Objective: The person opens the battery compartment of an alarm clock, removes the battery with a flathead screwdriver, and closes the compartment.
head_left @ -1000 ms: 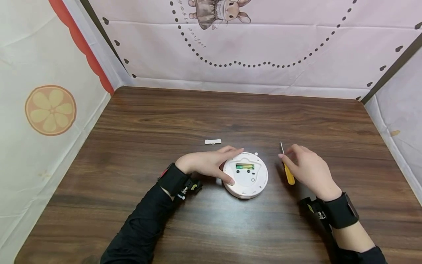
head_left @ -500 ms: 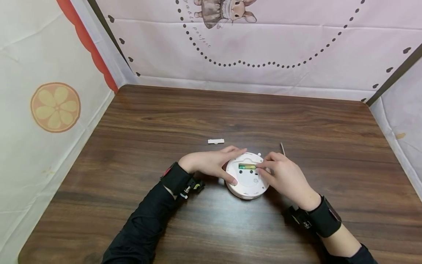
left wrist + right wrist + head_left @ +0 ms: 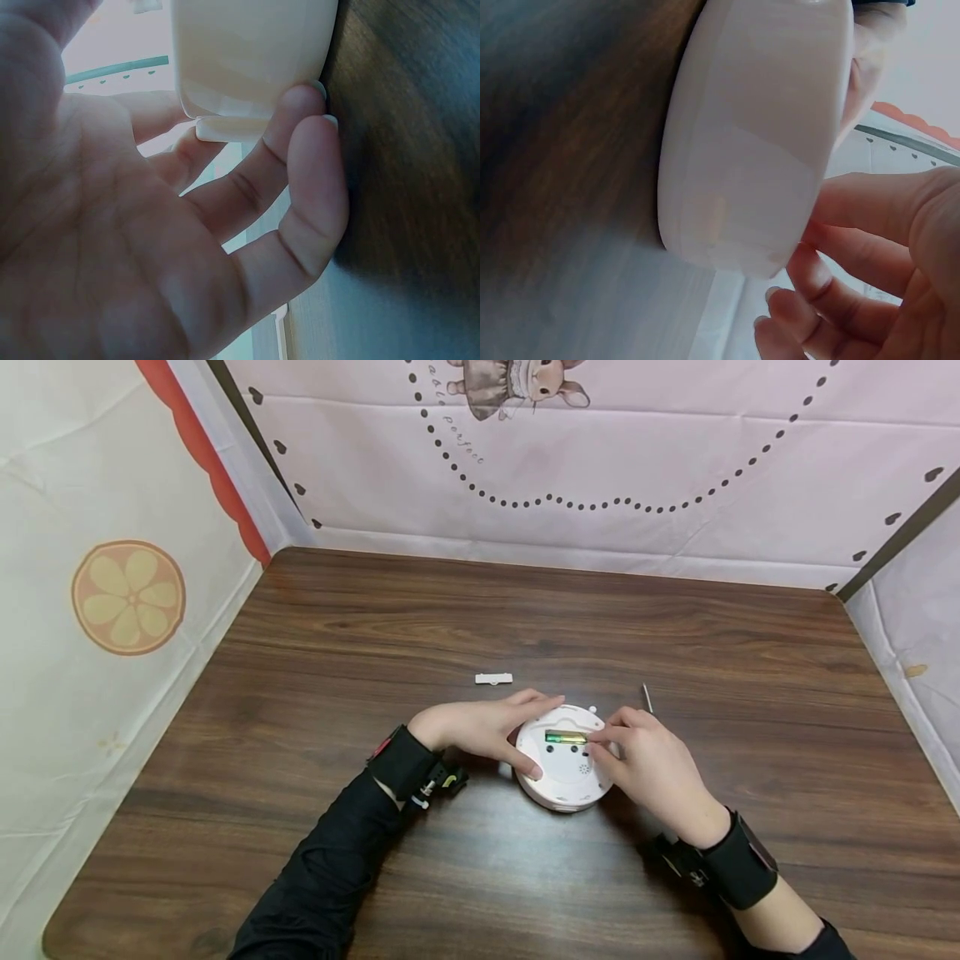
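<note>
Head view shows one wooden table (image 3: 480, 610) walled by printed cloth, and near its front middle one round white device (image 3: 564, 777) lying back-side up, its battery bay open on the upper face. One green battery (image 3: 564, 737) sits in that bay, its long axis running left to right across the device. The left hand (image 3: 480, 731) cups the device's left rim, thumb and fingers curled round the edge; the left wrist view confirms fingertips (image 3: 304, 105) pressed against the white casing (image 3: 247, 52). The right hand (image 3: 645, 760) is the nearer one to the battery: its fingertips (image 3: 597, 739) meet the battery's right end, so the cell lies directly to the left of them, end-on. Whether they pinch it or only press it cannot be told. In the right wrist view the fingers (image 3: 810, 277) are loosely bent beside the casing (image 3: 757, 142). Behind the device lie one small white cover (image 3: 493, 678) and, to the right, one thin metal shaft (image 3: 647, 697) of a tool.
</note>
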Demonstrator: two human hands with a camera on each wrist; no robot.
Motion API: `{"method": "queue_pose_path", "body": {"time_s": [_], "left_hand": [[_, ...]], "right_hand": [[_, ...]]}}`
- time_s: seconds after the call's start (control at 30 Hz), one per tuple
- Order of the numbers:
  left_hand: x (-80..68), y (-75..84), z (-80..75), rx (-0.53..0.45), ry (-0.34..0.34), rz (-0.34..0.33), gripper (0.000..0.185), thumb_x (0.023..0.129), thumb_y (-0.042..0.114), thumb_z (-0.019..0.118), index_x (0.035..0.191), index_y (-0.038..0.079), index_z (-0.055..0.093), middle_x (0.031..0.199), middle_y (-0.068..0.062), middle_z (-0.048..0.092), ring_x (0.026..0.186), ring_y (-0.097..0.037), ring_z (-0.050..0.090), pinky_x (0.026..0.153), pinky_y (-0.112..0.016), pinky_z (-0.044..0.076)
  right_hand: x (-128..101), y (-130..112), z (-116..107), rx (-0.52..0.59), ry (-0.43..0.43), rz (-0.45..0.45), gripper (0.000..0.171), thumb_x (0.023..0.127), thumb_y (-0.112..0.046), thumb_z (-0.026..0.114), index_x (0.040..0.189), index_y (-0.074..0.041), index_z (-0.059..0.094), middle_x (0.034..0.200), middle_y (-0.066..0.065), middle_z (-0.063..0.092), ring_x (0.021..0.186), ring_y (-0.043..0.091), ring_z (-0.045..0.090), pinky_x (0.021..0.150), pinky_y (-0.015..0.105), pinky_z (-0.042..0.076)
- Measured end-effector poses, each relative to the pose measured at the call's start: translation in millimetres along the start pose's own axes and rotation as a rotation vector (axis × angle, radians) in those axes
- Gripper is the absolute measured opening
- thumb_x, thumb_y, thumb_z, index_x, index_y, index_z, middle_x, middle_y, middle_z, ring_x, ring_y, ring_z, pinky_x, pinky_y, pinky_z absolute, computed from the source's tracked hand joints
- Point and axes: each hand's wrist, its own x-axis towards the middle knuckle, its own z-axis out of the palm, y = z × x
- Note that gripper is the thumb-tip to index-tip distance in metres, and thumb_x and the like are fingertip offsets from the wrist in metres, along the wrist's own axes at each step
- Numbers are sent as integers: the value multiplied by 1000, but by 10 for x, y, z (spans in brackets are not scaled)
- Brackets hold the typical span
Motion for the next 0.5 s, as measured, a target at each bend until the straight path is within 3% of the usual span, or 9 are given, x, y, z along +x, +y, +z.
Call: {"method": "queue_pose_path", "body": {"time_s": [0.5], "left_hand": [[-3,-4,-2,0,5,-2,100,90,43,76,164,21,13,158,4,21,138,-11,31,111,-33,32]], "right_hand": [[-19,-108,-3,4,-11,42,17,89,-12,72,101,-4,80,95,6,64,91,26,57,69,37,46]]}}
